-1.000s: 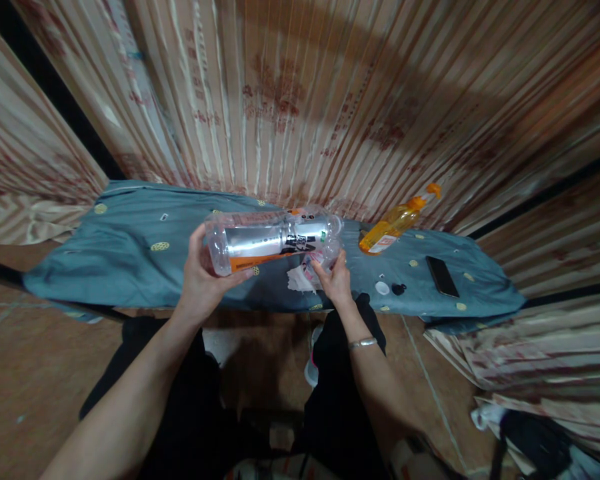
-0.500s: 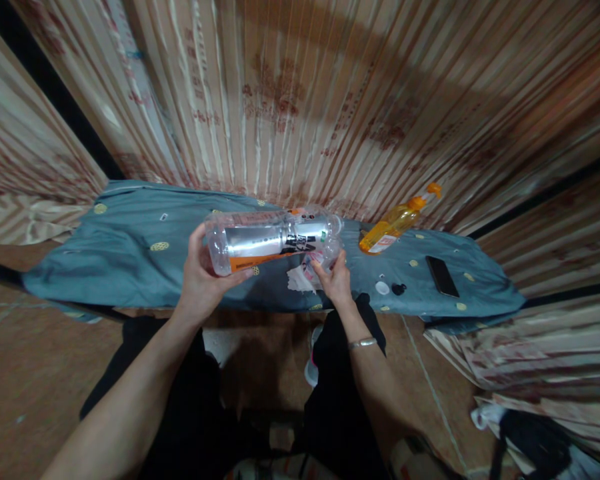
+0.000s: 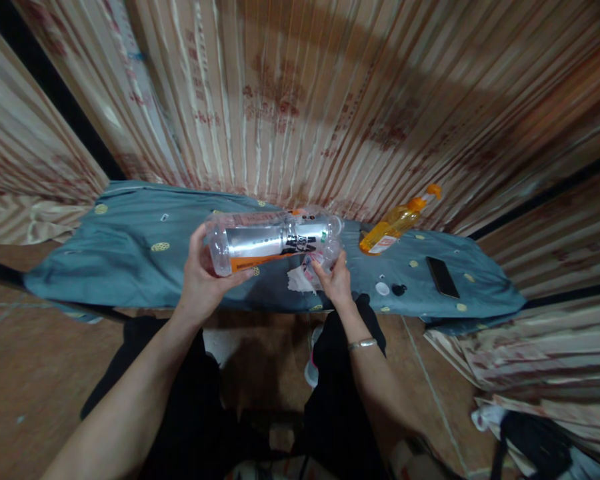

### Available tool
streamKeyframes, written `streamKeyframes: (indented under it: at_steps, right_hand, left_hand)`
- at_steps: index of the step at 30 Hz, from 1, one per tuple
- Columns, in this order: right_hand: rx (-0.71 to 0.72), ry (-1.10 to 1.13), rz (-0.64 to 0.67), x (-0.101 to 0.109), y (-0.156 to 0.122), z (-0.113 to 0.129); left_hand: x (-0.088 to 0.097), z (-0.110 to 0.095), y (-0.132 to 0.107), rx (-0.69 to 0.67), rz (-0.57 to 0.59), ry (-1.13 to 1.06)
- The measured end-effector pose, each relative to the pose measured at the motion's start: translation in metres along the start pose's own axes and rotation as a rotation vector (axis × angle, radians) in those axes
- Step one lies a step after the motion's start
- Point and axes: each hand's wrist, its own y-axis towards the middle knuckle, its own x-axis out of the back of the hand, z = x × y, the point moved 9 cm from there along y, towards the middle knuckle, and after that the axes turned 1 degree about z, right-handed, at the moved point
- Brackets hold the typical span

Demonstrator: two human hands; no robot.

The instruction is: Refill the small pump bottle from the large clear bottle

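Note:
A large clear plastic bottle [image 3: 260, 241] with a silver and orange label lies sideways in the air between my hands. Its base end is gripped by my left hand [image 3: 203, 277], thumb along the near side. At the neck end, my right hand [image 3: 336, 275] is closed round the bottle; some of its fingers are hidden behind the plastic. Below the bottle, close to my right hand, a torn whitish piece of paper or wrapper [image 3: 300, 280] rests on the blue-green cloth [image 3: 125, 257].
An orange pump bottle [image 3: 393, 227] of yellow liquid lies or leans at the right. Nearer me are a white round disc [image 3: 382, 288], a small black object [image 3: 399, 289] and a dark phone [image 3: 443, 277]. Pleated curtains [image 3: 280, 100] hang behind; a black bag [image 3: 535, 440] sits at lower right.

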Motion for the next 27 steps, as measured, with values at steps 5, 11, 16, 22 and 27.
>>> streamKeyframes:
  at_steps: [5,11,16,22,27]
  right_hand:
    - [-0.01,-0.009,-0.002,-0.0002,0.0,-0.0017]
    - [0.002,-0.008,-0.004,-0.0004,0.0001,-0.0007]
    - [-0.012,-0.025,0.018,-0.0014,0.0,-0.0012]
    - [-0.02,-0.015,0.019,-0.0006,-0.0003,-0.0003]
    - [-0.029,-0.027,0.009,-0.0003,-0.0003,-0.0006]
  left_hand:
    - [0.0004,0.0028,-0.0004,0.014,-0.005,-0.013]
    - [0.001,0.0019,-0.0004,0.01,-0.015,-0.02]
    - [0.0014,0.0005,0.0004,-0.002,-0.014,-0.013]
    - [0.0004,-0.0012,0.0005,-0.008,-0.002,-0.023]
    - [0.0002,-0.0009,-0.001,0.023,-0.012,-0.042]
